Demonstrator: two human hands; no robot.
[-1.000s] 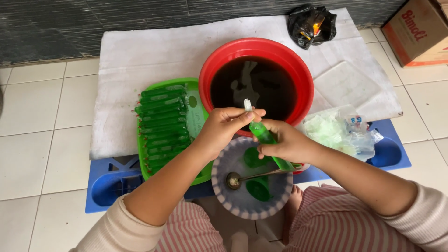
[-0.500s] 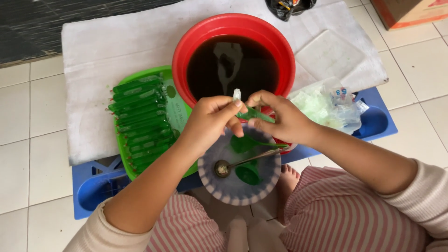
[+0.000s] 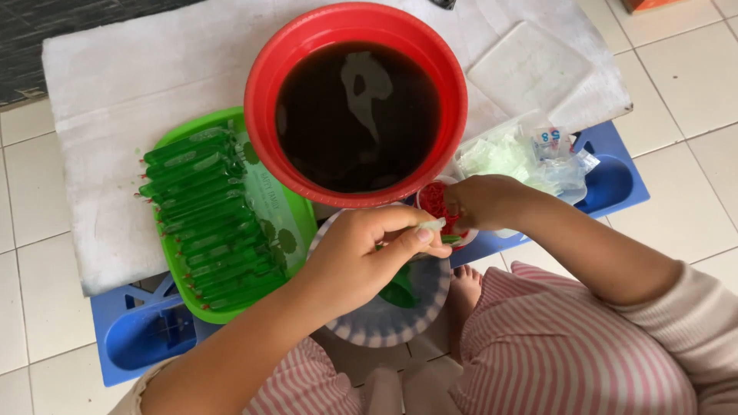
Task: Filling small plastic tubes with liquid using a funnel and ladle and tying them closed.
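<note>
The left hand (image 3: 369,250) is closed around one small packet (image 3: 432,225). The thumb and fingers pinch its pale, clear top end. The green part of the packet hangs down under the hand, over one round bowl (image 3: 384,323) with a striped rim. A bit more green shows inside that bowl, but the hand hides most of it.

The right hand (image 3: 480,201) is just beside the left hand, on its far right side. Its fingers are curled narrow and dip into one little cup of red bands (image 3: 434,201). It cannot be told if the fingers have got hold of a band.

Just behind both hands stands one big red basin (image 3: 265,100), full of dark liquid. To the left of the left hand lies one green tray (image 3: 181,265). On it is a neat stack of long green packets (image 3: 204,223). There are more than ten, too close together to count right. Behind the right hand lies one heap of empty clear plastic bags (image 3: 515,154).

All of this sits on one low blue bench (image 3: 138,338) with a white cloth (image 3: 123,92) spread over it. The person's striped trousers (image 3: 553,346) show below the hands.
</note>
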